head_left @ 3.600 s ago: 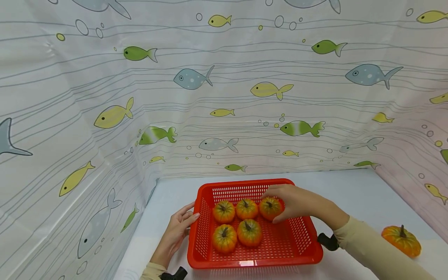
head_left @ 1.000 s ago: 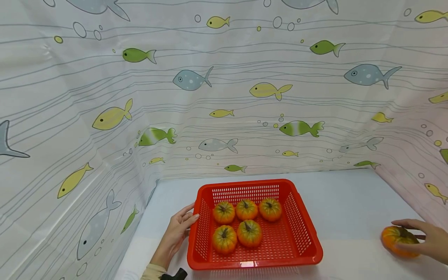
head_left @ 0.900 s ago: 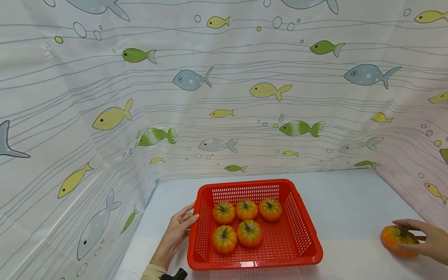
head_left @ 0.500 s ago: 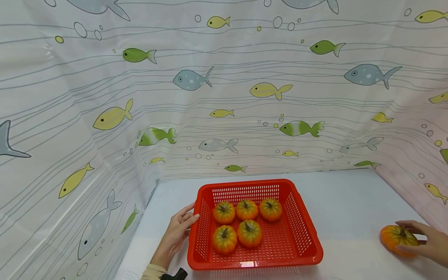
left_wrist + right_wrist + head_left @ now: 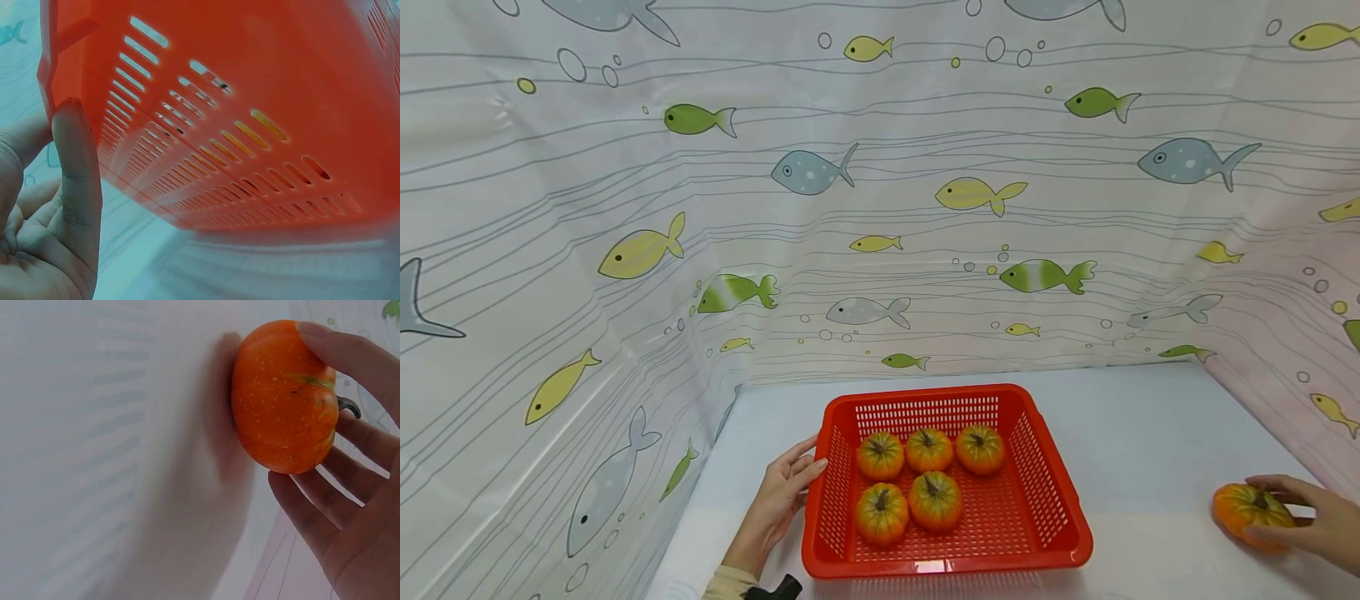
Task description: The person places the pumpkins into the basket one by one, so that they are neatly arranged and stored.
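A red slotted plastic basket (image 5: pixel 917 565) stands mid-table in the head view, with several small orange-green pumpkins (image 5: pixel 935 500) inside, toward its left and back. My left hand (image 5: pixel 778 496) holds the basket's left rim; the left wrist view has its fingers (image 5: pixel 76 162) against the rim beside the slotted wall (image 5: pixel 269 56). Far to the right, outside the basket, my right hand (image 5: pixel 1318 521) grips another pumpkin (image 5: pixel 1236 508) between thumb and fingers. In the right wrist view this pumpkin (image 5: pixel 281 400) shows its orange side and dark stem, its shadow beside it on the table.
The white table (image 5: pixel 1150 450) is backed by a fish-print curtain (image 5: pixel 895 208) that also rises along both sides. A black wrist-camera piece (image 5: pixel 775 588) shows at my left sleeve. White table surface lies between the basket and the right-hand pumpkin.
From the back-right pumpkin in the basket, my right hand has moved right to the pumpkin outside. That pumpkin has lately shifted slightly left with the hand. My left hand stays at the rim.
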Tool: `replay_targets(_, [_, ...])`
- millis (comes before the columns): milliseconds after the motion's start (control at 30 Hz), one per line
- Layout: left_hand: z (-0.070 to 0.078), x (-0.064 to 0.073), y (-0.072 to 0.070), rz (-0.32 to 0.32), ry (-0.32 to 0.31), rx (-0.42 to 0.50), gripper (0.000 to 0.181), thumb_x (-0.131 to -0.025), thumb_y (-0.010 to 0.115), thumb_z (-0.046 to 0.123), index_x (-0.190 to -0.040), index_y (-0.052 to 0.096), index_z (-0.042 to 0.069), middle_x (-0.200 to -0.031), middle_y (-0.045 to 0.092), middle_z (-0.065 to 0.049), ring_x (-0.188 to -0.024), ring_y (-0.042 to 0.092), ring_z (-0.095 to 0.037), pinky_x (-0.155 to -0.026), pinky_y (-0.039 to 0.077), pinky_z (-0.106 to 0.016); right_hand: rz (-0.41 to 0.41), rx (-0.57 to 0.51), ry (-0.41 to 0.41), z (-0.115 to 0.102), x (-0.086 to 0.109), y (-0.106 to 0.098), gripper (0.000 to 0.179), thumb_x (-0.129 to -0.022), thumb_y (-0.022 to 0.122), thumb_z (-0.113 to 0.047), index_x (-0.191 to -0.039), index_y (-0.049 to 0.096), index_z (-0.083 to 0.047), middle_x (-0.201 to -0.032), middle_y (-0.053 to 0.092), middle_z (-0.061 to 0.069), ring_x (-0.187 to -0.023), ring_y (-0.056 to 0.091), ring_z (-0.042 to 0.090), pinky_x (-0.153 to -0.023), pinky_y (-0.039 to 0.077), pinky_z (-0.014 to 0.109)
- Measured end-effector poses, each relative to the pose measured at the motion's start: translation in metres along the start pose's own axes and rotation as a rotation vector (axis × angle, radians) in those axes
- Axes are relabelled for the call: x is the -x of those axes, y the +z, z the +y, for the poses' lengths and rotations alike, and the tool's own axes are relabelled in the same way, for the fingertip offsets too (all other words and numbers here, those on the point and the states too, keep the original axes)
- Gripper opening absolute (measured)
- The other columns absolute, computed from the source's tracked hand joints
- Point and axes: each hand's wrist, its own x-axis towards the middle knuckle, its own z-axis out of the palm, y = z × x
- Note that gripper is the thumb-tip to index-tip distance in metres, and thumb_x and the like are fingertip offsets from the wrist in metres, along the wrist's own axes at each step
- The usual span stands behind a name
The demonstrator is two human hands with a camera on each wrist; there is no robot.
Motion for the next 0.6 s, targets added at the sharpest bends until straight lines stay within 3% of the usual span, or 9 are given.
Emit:
replay_targets(167, [0.0,0.0,0.0,-0.003,0.0,-0.001,0.06,-0.103,0.064,0.017,-0.157,0.039,0.011,-0.103,0.071,0.0,-0.083,0.076,-0.014,-0.074,0.064,-0.032,0.041,0.005,-0.017,-0.004,-0.002,0.003,0.094,-0.085,0.082,-0.05,-0.134,0.044,0.021,-0.126,0.047,0.048,-0.105,0.053,0.055,-0.082,0.058,0.058])
replay_targets(600, [0.0,0.0,0.0,0.003,-0.002,0.007,0.06,-0.102,0.065,0.016,-0.157,0.04,0.011,-0.102,0.072,0.0,-0.083,0.076,-0.014,-0.075,0.064,-0.033,0.099,-0.03,-0.15,-0.024,-0.005,0.002,0.076,-0.087,0.083,-0.038,-0.134,0.053,0.013,-0.125,0.06,0.037,-0.102,0.061,0.041,-0.077,0.062,0.051])
